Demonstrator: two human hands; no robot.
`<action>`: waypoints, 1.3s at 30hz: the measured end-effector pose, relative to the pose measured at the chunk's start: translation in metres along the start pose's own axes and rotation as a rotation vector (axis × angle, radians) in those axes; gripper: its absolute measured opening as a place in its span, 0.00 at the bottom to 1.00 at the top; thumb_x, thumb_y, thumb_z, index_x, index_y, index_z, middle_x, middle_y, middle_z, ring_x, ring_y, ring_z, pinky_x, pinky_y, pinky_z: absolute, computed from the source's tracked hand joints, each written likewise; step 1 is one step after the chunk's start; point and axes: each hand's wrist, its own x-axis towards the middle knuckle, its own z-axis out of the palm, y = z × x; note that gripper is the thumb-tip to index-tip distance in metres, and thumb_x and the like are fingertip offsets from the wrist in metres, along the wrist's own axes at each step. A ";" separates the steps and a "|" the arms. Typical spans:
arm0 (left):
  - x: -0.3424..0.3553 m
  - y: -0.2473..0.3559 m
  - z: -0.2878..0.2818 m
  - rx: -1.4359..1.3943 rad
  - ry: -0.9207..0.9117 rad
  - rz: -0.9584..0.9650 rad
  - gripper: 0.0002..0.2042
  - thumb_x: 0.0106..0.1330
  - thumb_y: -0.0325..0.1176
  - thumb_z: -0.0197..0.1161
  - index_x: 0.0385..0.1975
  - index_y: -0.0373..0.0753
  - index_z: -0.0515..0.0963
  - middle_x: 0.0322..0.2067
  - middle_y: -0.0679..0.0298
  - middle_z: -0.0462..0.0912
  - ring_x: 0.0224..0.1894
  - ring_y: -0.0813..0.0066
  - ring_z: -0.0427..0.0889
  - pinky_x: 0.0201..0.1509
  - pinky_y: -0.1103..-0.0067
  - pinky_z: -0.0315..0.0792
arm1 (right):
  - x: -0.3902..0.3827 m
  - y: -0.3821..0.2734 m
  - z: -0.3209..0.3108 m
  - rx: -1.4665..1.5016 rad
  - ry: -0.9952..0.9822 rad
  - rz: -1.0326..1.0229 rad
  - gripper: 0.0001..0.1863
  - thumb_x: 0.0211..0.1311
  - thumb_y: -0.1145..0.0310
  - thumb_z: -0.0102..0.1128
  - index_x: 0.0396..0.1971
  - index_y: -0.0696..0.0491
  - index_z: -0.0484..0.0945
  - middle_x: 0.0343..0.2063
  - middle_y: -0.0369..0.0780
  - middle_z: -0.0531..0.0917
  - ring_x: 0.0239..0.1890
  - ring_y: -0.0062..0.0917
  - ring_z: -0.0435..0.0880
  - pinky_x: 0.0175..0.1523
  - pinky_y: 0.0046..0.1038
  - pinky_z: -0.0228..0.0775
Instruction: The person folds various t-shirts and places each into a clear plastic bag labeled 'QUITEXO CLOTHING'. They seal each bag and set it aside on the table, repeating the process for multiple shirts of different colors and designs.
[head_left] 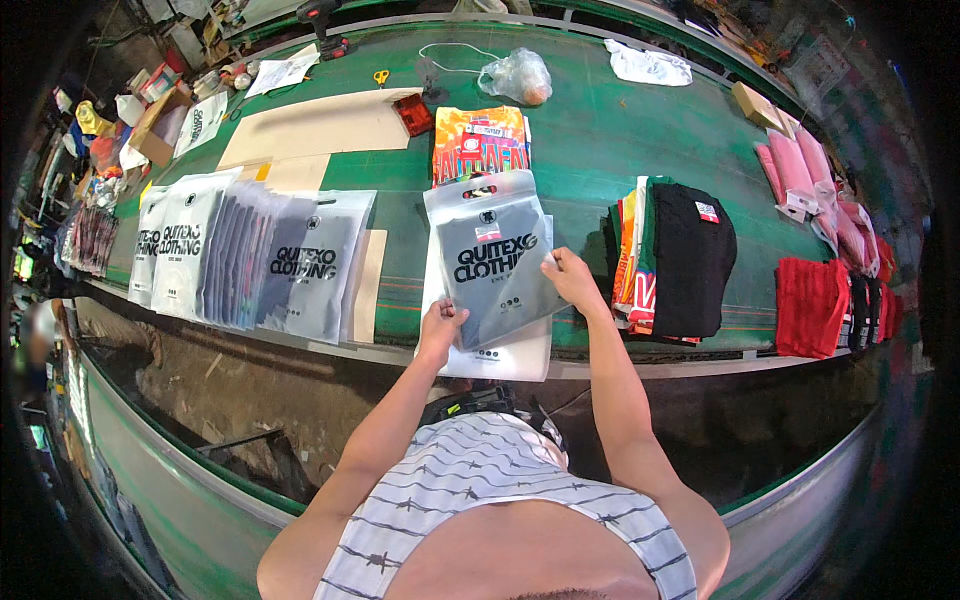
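A frosted plastic clothing bag [488, 285] with a dark folded garment inside is in front of me, tilted a little. My left hand [441, 328] pinches its lower left edge. At its right side, the fingers of my right hand [570, 278] are closed on the edge. Under it lie more white plastic bags [500, 363], partly covered and overhanging the table's near edge. Just beyond the bag sits a folded orange and red printed garment [482, 140]. To the left, a long row of filled clothing bags [312, 265] overlaps along the table edge.
Right of the bag stands a stack of folded shirts, black on top [692, 260]. Red garments [812, 308] and pink packages [795, 170] lie farther right. Cardboard sheets [315, 128], yellow scissors [381, 77], a clear plastic bag [517, 76] and a drill [322, 28] occupy the green table's [575, 135] far side.
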 end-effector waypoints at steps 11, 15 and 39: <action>-0.012 0.032 -0.009 0.045 0.066 0.220 0.09 0.67 0.17 0.61 0.43 0.36 0.72 0.37 0.68 0.75 0.41 0.79 0.73 0.51 0.79 0.68 | -0.047 -0.044 0.030 -0.099 0.062 -0.212 0.29 0.64 0.75 0.60 0.66 0.54 0.68 0.38 0.61 0.84 0.43 0.59 0.84 0.48 0.49 0.75; -0.018 0.040 -0.038 -0.026 0.120 0.290 0.10 0.67 0.15 0.60 0.42 0.36 0.73 0.37 0.69 0.76 0.40 0.80 0.73 0.50 0.80 0.68 | -0.085 -0.068 0.057 -0.100 0.167 -0.444 0.27 0.66 0.76 0.60 0.65 0.52 0.69 0.30 0.59 0.83 0.35 0.57 0.84 0.37 0.50 0.74; 0.030 0.183 -0.415 0.809 0.313 0.842 0.19 0.61 0.14 0.59 0.53 0.31 0.75 0.61 0.45 0.74 0.64 0.47 0.74 0.68 0.63 0.69 | -0.053 -0.225 0.430 0.334 0.179 -0.073 0.39 0.66 0.77 0.65 0.73 0.54 0.56 0.62 0.54 0.73 0.64 0.42 0.74 0.62 0.37 0.73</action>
